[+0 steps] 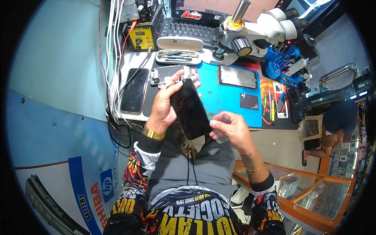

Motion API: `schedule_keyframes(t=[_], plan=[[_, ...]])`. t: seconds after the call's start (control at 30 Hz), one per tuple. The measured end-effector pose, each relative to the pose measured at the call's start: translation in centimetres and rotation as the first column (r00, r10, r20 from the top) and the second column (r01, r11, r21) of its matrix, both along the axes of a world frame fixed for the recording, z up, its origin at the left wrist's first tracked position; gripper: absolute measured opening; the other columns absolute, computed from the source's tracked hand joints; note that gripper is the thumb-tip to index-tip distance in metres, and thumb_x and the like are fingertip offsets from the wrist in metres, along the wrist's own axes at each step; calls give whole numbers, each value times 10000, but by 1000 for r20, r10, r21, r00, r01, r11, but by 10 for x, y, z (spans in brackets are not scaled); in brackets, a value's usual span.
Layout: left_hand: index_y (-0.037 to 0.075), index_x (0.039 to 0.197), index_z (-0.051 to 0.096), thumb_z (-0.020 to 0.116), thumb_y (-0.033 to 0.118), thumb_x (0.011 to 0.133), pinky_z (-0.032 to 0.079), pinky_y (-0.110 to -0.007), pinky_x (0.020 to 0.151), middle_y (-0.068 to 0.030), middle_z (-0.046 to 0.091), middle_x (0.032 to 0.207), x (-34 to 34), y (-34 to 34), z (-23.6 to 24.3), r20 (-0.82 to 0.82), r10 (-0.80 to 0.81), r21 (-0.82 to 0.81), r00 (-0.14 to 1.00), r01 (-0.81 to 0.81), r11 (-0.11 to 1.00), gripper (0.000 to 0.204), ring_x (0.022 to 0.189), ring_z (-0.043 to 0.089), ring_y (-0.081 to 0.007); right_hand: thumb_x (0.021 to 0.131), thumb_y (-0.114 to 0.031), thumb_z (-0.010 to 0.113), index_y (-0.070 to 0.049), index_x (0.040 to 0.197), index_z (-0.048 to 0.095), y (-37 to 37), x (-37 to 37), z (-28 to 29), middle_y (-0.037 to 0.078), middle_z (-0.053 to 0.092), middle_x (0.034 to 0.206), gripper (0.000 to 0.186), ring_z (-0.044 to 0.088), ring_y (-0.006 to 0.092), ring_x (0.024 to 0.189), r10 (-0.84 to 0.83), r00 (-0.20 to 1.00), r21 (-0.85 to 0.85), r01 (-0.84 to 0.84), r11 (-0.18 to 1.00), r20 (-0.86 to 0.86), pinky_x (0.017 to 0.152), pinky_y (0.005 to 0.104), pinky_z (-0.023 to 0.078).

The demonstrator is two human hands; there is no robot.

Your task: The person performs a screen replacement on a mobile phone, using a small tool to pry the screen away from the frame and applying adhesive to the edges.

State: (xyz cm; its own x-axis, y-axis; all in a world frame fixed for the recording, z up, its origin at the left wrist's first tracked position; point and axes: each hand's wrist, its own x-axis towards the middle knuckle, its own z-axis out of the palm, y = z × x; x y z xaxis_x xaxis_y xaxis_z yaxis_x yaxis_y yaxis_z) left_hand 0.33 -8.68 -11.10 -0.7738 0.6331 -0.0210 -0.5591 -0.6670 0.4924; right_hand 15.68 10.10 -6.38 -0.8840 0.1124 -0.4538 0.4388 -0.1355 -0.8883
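Note:
My left hand (166,105) grips the upper left of a tilted black smartphone (188,108) above my lap, screen facing up. My right hand (227,127) pinches a small clear plastic piece (221,139) at the phone's lower right edge. Behind them, a partly dismantled phone (164,72) lies beside a black phone (133,94). On the blue mat (215,109) are a phone with a silvery screen (237,76) and a small dark square (248,102).
A microscope (268,29), keyboard (186,29), open tool case (178,56), blue tool holder (276,68) and yellow device (140,39) crowd the bench. Cables (111,78) hang at left. A seated person (338,119) is at right, beside a wood-framed glass counter (307,188).

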Motion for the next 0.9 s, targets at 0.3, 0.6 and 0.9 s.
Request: schedule_keyframes(t=[0.3,0.6,0.9], plan=[[164,1611,312,262,572,1112,570,-620,973,-231,515,1492,23,6,-20,-20,-107,306,994,108,946,646,1252,622,-399,1005,-143,700,15,1013,662,-30,12,-23,105,723,871,164,746,196,779,-168,985,-289,153,945,-27,718,306,627],[161,1553,379,244,587,1110,615,-549,888,-241,592,1398,21,9,-14,108,-159,143,981,143,979,629,1152,678,-367,1008,-140,700,3,976,673,-33,16,-29,63,704,797,149,692,132,695,-160,985,-199,145,969,-63,653,271,572],[177,1586,351,261,614,1099,632,-547,867,-243,577,1414,20,8,-15,86,-145,87,986,137,987,661,1168,672,-352,1002,-123,702,1,937,691,-41,15,-30,31,684,745,140,658,96,659,-207,971,-51,202,978,-123,622,251,530]])
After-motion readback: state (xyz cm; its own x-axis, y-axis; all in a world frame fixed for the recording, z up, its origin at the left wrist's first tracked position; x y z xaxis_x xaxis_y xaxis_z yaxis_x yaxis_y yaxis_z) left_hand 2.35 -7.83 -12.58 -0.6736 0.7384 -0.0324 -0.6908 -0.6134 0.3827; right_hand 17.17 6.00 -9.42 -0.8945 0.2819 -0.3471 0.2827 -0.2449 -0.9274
